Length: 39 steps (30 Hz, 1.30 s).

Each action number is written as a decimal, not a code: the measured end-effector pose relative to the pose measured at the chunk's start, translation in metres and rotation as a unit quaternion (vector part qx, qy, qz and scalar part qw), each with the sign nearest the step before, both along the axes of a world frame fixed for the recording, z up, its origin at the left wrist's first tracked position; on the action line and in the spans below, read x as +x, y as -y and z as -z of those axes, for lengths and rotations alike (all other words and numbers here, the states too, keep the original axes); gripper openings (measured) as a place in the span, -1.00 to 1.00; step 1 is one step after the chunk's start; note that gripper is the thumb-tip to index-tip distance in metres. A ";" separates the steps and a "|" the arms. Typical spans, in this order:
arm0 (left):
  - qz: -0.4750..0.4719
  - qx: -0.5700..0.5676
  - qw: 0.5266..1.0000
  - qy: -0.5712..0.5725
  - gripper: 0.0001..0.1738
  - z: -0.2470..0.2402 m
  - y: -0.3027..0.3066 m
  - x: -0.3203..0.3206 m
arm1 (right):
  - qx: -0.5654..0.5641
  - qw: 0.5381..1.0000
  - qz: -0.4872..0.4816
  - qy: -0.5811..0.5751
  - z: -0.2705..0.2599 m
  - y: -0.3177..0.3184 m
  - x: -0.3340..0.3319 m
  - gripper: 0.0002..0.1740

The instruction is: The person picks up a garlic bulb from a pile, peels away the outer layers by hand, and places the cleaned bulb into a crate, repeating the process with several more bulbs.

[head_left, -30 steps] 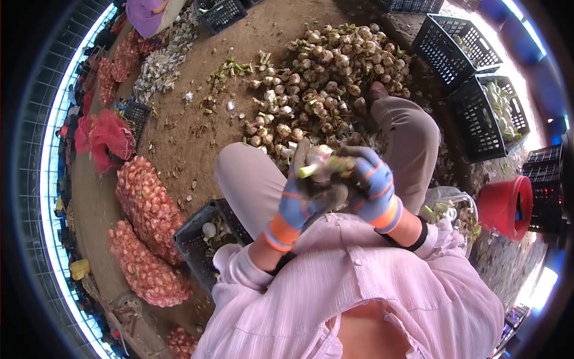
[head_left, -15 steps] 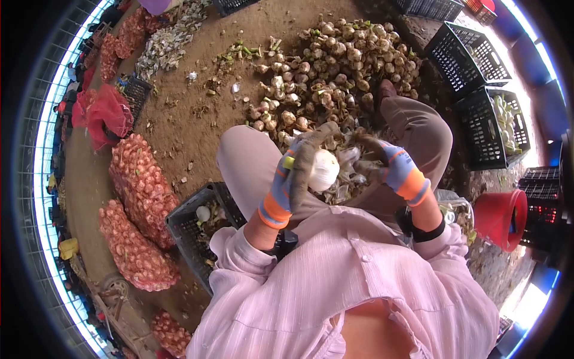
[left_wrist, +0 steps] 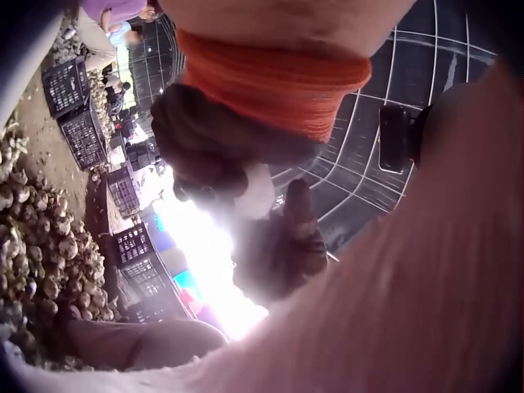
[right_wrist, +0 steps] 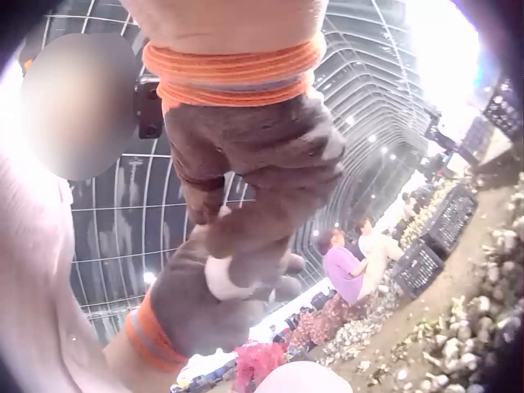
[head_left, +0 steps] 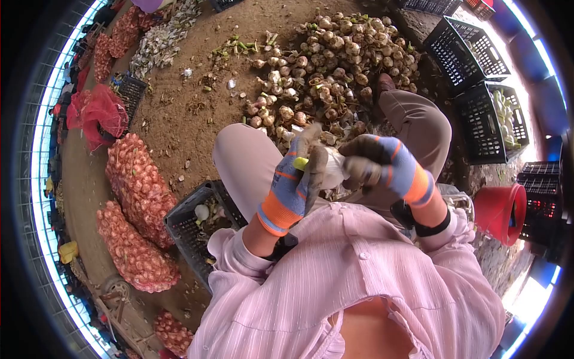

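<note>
Both hands wear blue, grey and orange work gloves with dark, dirty palms. In front of the lap, the left hand [head_left: 298, 179] grips a white garlic bulb [head_left: 335, 170], whose short green stem [head_left: 300, 163] pokes out on the left. At the bulb's right side, the right hand [head_left: 382, 163] has its fingers curled and pinching at the papery skin; they are slightly blurred. In the right wrist view, pale garlic [right_wrist: 225, 278] shows between the two gloves. Most of the bulb is hidden by fingers.
A heap of unpeeled garlic [head_left: 353, 54] lies ahead on the dirt floor. Black crates [head_left: 487, 128] and a red bucket [head_left: 499, 212] stand at the right. On the left are full red mesh sacks [head_left: 137, 185] and a black crate [head_left: 179, 224] beside the left thigh.
A second ago both hands were close together round the garlic. Half a second ago the right hand was off the bulb, loose skins between them; now it is back against the bulb.
</note>
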<state>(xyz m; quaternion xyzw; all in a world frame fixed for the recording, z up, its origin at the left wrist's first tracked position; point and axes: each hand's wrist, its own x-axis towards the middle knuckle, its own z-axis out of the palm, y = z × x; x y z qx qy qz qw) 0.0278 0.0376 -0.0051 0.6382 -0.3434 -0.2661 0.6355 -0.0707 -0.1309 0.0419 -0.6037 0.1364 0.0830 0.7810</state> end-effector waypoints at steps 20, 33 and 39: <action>-0.037 -0.012 0.998 -0.054 -0.56 0.005 0.003 0.002 | 0.170 0.976 0.123 0.050 0.036 -0.013 0.006 -0.84; -0.010 -0.291 0.904 -0.312 -0.51 0.023 0.011 0.005 | 0.159 0.977 0.138 -0.023 0.022 -0.019 0.009 -0.81; 0.017 -0.401 0.742 -0.537 -0.39 0.006 0.020 0.023 | 0.037 0.998 0.039 0.019 0.074 0.012 0.001 -0.52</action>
